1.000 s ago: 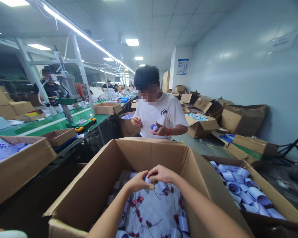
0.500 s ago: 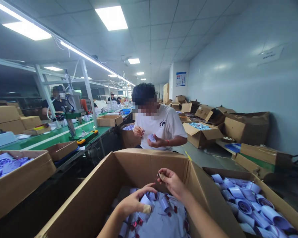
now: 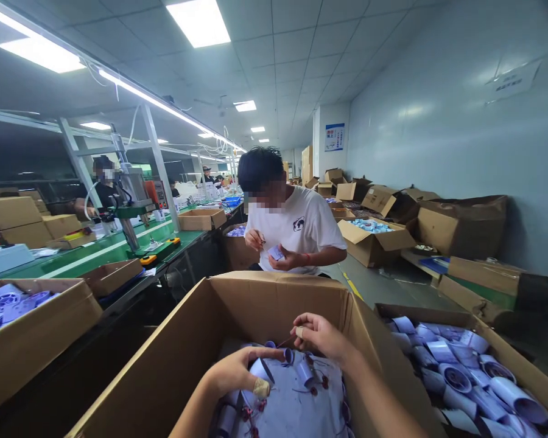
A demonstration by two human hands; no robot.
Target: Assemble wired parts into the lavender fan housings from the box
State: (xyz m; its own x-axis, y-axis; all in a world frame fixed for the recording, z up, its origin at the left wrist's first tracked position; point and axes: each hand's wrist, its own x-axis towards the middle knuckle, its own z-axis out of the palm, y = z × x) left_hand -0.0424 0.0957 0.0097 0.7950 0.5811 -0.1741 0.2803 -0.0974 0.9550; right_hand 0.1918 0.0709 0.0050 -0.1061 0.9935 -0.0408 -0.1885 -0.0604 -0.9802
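My left hand (image 3: 237, 372), its thumb taped, is curled around a lavender plastic cylinder (image 3: 261, 370) over the large cardboard box (image 3: 274, 298). My right hand (image 3: 322, 336), with tape on a fingertip, pinches a thin reddish wire (image 3: 288, 342) that runs toward the left hand. Its far end is hidden behind my left fingers. Below both hands, a pale sheet (image 3: 292, 404) inside the box carries more cylinders, such as one lavender cylinder (image 3: 304, 372), and small dark red parts (image 3: 313, 391) on thin wires.
To the right stands a box of lavender cylinders (image 3: 454, 377); another box of lavender parts (image 3: 41, 325) is at left. Across from me sits a person in a white shirt (image 3: 296, 228), holding a similar cylinder. A green workbench (image 3: 73, 258) with a press runs along the left.
My left hand has shifted slightly left with the cylinder. My right hand has moved slightly right and down, and a stretched wire now shows between the hands.
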